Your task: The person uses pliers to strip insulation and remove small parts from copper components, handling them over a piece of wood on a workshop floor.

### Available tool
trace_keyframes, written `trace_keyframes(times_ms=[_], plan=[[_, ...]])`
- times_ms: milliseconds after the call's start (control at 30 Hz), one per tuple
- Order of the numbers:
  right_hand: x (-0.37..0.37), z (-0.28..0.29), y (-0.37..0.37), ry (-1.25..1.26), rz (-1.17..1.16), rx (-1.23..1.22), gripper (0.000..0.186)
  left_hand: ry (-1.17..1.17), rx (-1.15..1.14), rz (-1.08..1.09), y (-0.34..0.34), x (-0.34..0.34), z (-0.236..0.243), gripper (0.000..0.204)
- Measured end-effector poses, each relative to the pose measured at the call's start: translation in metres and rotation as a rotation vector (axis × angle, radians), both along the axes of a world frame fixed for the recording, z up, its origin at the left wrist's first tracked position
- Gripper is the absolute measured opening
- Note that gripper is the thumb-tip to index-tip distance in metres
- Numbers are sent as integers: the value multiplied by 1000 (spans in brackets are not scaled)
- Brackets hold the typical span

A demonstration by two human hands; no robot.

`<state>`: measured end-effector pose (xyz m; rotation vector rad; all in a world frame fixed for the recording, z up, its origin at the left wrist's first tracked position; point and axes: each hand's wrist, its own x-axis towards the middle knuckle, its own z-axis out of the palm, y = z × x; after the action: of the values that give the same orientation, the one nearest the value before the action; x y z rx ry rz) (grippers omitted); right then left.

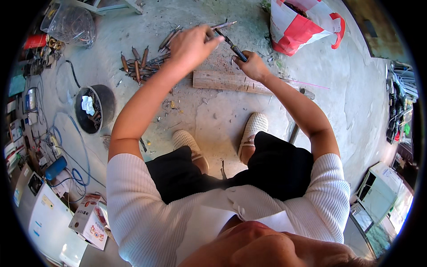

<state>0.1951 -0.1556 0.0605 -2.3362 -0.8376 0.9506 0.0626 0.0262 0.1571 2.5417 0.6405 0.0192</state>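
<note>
My right hand [253,66] is closed round the grip of a long black-handled tool [236,50], which looks like pliers and points up and to the left. Its far end meets a pointed copper tube [225,25], where the jaws are partly hidden. My left hand [192,46] is at the other end of that tube, fingers curled against it and thumb stuck out toward the tool. Below and left of this hand lies a heap of similar copper tubes [141,66]. A wooden board [222,80] lies on the floor under my right hand.
A hammer [293,132] lies right of my feet. To the left stands a black bucket [108,109] of metal pieces; a clear bin [71,24] is farther off. A red-and-white bag [296,31] stands at the back right. Blue hoses [84,147] trail across the left floor.
</note>
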Motion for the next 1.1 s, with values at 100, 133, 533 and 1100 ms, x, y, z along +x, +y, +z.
trace_keyframes(times_ms=[100, 133, 533, 1100], plan=[[-4, 20, 12, -25, 33, -24, 45, -216, 431, -32, 41, 2, -42, 52], [-4, 24, 14, -25, 41, -29, 46, -167, 342, -56, 49, 5, -49, 51], [0, 23, 19, -25, 134, -58, 47, 101, -17, -91, 50, 13, -58, 39], [31, 26, 28, -292, 266, -103, 41, 124, 140, -158, 46, 15, -63, 28]])
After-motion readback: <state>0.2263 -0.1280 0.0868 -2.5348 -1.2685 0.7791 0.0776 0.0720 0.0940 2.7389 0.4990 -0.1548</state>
